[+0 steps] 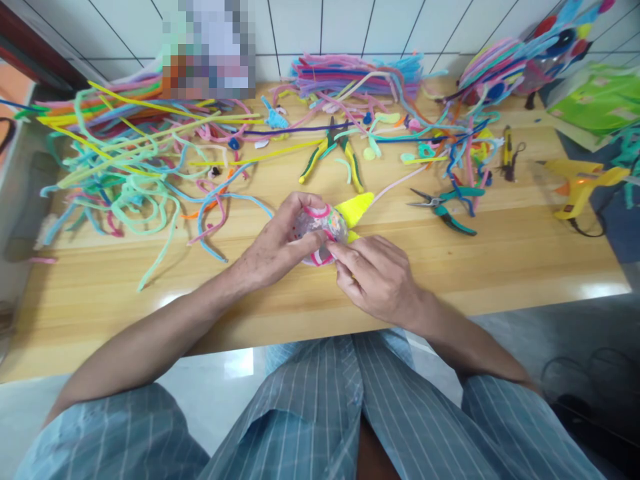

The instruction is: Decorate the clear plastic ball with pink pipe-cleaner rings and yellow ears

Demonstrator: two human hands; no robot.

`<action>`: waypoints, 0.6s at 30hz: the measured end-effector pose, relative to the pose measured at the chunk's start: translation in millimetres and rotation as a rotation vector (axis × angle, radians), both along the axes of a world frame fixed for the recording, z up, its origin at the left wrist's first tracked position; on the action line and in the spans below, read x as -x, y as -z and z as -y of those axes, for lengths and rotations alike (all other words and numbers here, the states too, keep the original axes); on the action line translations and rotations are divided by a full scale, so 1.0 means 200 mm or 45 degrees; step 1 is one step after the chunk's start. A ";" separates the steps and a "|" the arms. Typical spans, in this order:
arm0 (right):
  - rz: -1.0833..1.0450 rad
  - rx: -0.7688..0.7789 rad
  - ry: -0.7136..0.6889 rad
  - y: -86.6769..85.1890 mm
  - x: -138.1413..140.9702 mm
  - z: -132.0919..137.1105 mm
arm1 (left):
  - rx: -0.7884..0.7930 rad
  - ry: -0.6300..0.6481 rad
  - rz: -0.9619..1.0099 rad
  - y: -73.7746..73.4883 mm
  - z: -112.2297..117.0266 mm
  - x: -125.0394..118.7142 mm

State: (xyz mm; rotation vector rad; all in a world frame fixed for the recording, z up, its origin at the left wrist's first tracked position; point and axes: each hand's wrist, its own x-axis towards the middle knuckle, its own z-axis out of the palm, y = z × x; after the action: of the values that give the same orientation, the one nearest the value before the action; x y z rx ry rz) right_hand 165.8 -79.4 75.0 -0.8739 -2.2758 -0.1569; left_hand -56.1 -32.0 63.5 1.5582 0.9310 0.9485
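Observation:
Both my hands hold a small rounded clear piece (317,220) with pink trim and coloured specks, low over the table's middle. My left hand (287,240) wraps round its left side, thumb across the front. The fingers of my right hand (377,270) pinch at its lower right edge; what lies between those fingertips is hidden. A bright yellow pointed piece (356,209) sticks out from its right side, and a bit of yellow shows below that. Just behind lie green-and-yellow pliers (333,153) with handles spread.
Loose pipe cleaners (130,187) tangle across the left, with a bundle (355,80) at the back. Teal-handled pliers (445,203), a yellow glue gun (580,183) with a lit orange spot, and a cutter (508,150) lie to the right. Green packaging (597,100) stands at the far right.

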 end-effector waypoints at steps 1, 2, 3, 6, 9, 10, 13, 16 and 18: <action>0.005 0.003 0.004 0.00 0.00 0.01 | 0.001 0.002 0.001 0.00 0.00 0.00; 0.010 0.011 0.013 0.00 0.00 0.01 | 0.000 0.006 0.001 0.00 0.00 0.01; 0.015 0.021 0.025 -0.01 0.00 0.02 | -0.003 0.011 0.000 0.01 -0.01 0.01; 0.028 0.054 0.065 -0.02 0.01 0.05 | -0.014 0.007 -0.009 0.02 -0.01 0.02; 0.033 0.073 0.084 -0.01 0.01 0.07 | -0.015 -0.026 -0.033 0.03 0.00 0.02; 0.033 0.075 0.092 -0.01 0.00 0.07 | -0.013 -0.038 -0.041 0.03 0.01 0.01; 0.033 0.068 0.126 0.01 0.00 0.08 | 0.004 -0.065 -0.064 0.01 0.02 0.00; 0.035 0.058 0.148 0.02 0.00 0.08 | 0.027 -0.090 -0.080 -0.01 0.03 -0.01; 0.034 0.051 0.160 0.02 0.00 0.08 | 0.035 -0.097 -0.076 -0.02 0.04 -0.02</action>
State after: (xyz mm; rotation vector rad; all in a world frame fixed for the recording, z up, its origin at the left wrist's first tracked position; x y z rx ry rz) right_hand 165.1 -95.4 71.0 -1.0420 -2.2561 -0.1803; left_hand -53.0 -40.4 67.4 1.5441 1.0476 0.9425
